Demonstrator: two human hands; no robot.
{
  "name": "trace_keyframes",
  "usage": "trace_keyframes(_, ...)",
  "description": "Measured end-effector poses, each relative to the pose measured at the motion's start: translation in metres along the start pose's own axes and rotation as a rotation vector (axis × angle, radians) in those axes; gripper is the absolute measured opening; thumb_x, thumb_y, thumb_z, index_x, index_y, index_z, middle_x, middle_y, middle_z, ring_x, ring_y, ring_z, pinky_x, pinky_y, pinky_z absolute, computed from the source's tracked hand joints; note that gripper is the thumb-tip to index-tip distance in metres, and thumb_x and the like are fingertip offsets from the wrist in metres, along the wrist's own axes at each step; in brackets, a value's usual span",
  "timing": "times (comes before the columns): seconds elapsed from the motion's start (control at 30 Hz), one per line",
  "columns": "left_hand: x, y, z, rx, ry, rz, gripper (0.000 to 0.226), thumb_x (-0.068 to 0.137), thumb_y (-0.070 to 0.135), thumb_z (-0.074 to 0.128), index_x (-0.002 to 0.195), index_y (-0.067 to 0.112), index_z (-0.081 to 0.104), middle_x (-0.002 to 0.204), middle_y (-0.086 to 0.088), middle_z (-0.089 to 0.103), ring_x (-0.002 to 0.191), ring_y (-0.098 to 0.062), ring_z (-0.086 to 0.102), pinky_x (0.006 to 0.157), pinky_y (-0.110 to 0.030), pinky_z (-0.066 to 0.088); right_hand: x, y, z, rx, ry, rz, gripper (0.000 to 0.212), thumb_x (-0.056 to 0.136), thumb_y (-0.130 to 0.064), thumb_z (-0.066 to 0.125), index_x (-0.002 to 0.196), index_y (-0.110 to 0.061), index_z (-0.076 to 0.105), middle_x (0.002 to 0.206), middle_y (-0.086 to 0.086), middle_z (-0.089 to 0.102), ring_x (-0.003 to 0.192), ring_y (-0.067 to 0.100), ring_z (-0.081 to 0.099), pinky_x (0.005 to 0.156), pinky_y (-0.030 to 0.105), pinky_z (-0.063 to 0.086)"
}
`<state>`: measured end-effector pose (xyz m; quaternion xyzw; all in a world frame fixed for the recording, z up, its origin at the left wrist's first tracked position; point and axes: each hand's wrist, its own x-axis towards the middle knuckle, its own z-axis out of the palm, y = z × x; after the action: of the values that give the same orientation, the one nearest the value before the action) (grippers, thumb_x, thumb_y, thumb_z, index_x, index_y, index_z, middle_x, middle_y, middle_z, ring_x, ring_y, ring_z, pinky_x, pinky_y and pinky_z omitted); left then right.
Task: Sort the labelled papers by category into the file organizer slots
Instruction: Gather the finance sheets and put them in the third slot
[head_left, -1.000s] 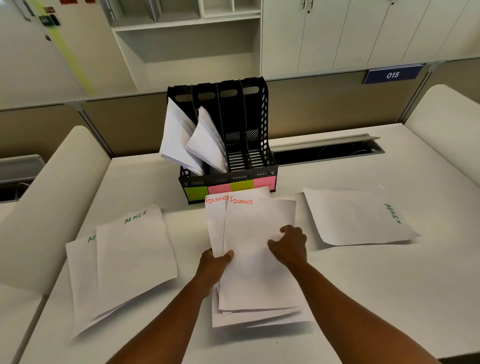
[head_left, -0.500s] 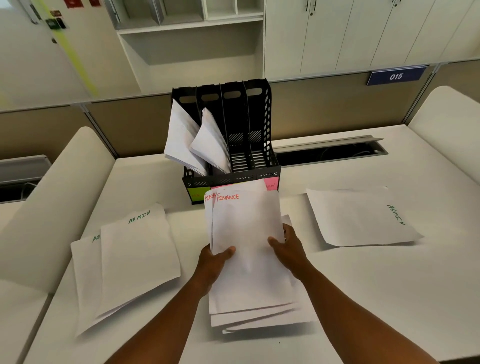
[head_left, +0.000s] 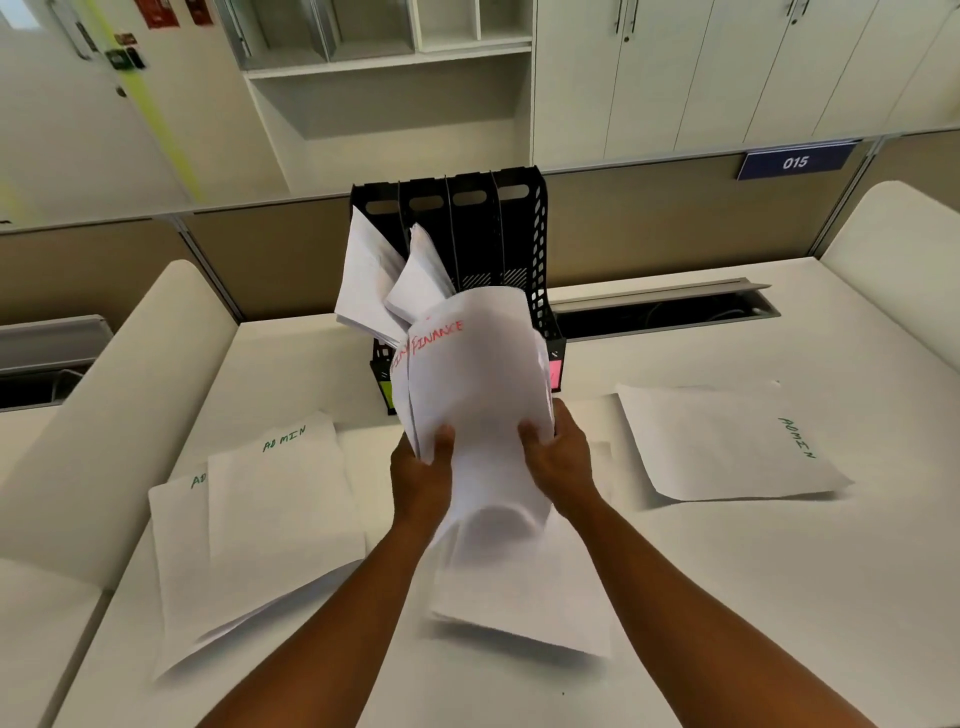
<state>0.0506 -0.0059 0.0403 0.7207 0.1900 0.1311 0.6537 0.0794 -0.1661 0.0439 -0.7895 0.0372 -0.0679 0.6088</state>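
**FINANCE stack held before the organizer**

While your left hand (head_left: 422, 470) and right hand (head_left: 563, 457) each grip a side of the FINANCE papers (head_left: 478, 395), the stack bows in front of the file organizer (head_left: 498, 228). Sheets marked ADMIN (head_left: 275, 499) lie on the counter (head_left: 753, 597). A wall plate (head_left: 795, 162) reads 015.

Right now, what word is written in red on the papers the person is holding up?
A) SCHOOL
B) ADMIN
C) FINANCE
C: the papers gripped by the left hand and right hand show FINANCE in red near their top edge.
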Motion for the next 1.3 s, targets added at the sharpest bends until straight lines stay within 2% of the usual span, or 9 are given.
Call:
trace_keyframes(0.1, 0.001, 0.015, 0.009, -0.03, -0.003, 0.108, 0.043, 0.089, 0.037, 0.064, 0.127, 0.021, 0.053, 0.109, -0.001, 0.066, 0.096, -0.016, 0.065, 0.075, -0.02, 0.057, 0.002, -0.01, 0.007, -0.056, 0.108, -0.136, 0.03, 0.091, -0.019, 0.061, 0.119, -0.01, 0.054, 0.092, -0.01, 0.055, 0.072, 0.005, 0.053, 0.059, -0.002, 0.043)
trace_keyframes(0.27, 0.001, 0.018, 0.012, -0.025, -0.015, 0.112, 0.049, 0.086, 0.035, 0.068, 0.13, 0.027, 0.048, 0.114, 0.001, 0.062, 0.099, -0.018, 0.063, 0.081, -0.029, 0.056, 0.002, -0.007, 0.005, -0.041, 0.08, -0.076, 0.043, 0.09, -0.027, 0.062, 0.129, -0.017, 0.047, 0.103, -0.012, 0.054, 0.09, 0.008, 0.053, 0.076, 0.016, 0.047)
trace_keyframes(0.37, -0.002, 0.015, 0.011, -0.069, -0.007, 0.075, 0.047, 0.084, 0.034, 0.071, 0.125, 0.035, 0.048, 0.114, 0.002, 0.061, 0.1, -0.018, 0.062, 0.083, -0.031, 0.054, -0.001, -0.002, 0.001, -0.015, 0.049, -0.036, 0.046, 0.088, -0.034, 0.064, 0.129, -0.022, 0.047, 0.106, -0.013, 0.054, 0.089, 0.01, 0.055, 0.077, 0.026, 0.052)
trace_keyframes(0.53, -0.005, 0.013, 0.008, -0.112, 0.01, 0.077, 0.039, 0.077, 0.043, 0.073, 0.109, 0.045, 0.051, 0.106, 0.008, 0.062, 0.093, -0.016, 0.064, 0.079, -0.029, 0.055, -0.005, 0.001, -0.003, 0.015, 0.066, -0.062, 0.043, 0.087, -0.035, 0.065, 0.126, -0.026, 0.05, 0.093, -0.025, 0.053, 0.071, -0.003, 0.055, 0.054, -0.003, 0.04)
trace_keyframes(0.7, -0.006, 0.021, 0.006, -0.198, 0.067, 0.093, 0.032, 0.072, 0.056, 0.069, 0.099, 0.048, 0.054, 0.101, 0.015, 0.063, 0.094, -0.019, 0.065, 0.066, -0.018, 0.058, -0.005, 0.001, -0.004, 0.027, 0.102, -0.096, 0.038, 0.089, -0.035, 0.062, 0.123, -0.018, 0.058, 0.095, -0.013, 0.06, 0.071, -0.007, 0.055, 0.053, -0.006, 0.04)
trace_keyframes(0.87, -0.004, 0.027, 0.003, -0.251, 0.073, 0.114, 0.029, 0.075, 0.059, 0.065, 0.1, 0.047, 0.057, 0.103, 0.011, 0.065, 0.094, -0.017, 0.067, 0.064, -0.016, 0.056, -0.008, -0.008, -0.004, 0.063, 0.106, -0.131, 0.04, 0.086, -0.037, 0.065, 0.123, -0.022, 0.058, 0.087, -0.035, 0.054, 0.071, -0.013, 0.06, 0.054, -0.005, 0.04)
trace_keyframes(1.03, -0.003, 0.033, 0.001, -0.279, 0.107, 0.153, 0.032, 0.067, 0.073, 0.065, 0.095, 0.057, 0.061, 0.098, 0.018, 0.068, 0.095, -0.013, 0.069, 0.067, -0.02, 0.057, -0.011, -0.008, -0.01, 0.055, 0.123, -0.149, 0.036, 0.084, -0.038, 0.068, 0.117, -0.027, 0.058, 0.087, -0.036, 0.054, 0.078, -0.015, 0.059, 0.054, -0.003, 0.041)
trace_keyframes(1.17, -0.001, 0.042, 0.0, -0.314, 0.184, 0.246, 0.024, 0.079, 0.069, 0.054, 0.094, 0.053, 0.063, 0.092, 0.018, 0.071, 0.091, -0.01, 0.07, 0.072, -0.029, 0.059, -0.011, -0.011, -0.011, 0.05, 0.126, -0.161, 0.023, 0.086, -0.034, 0.066, 0.108, -0.031, 0.059, 0.083, -0.034, 0.056, 0.079, -0.013, 0.061, 0.055, -0.001, 0.044)
trace_keyframes(1.3, 0.005, 0.05, 0.001, -0.349, 0.255, 0.194, 0.056, 0.076, 0.078, 0.047, 0.096, 0.029, 0.065, 0.095, -0.002, 0.071, 0.088, -0.019, 0.071, 0.073, -0.035, 0.06, -0.011, -0.013, -0.009, 0.057, 0.108, -0.168, 0.034, 0.088, -0.034, 0.065, 0.118, -0.018, 0.061, 0.087, -0.024, 0.058, 0.071, -0.007, 0.059, 0.056, -0.003, 0.043)
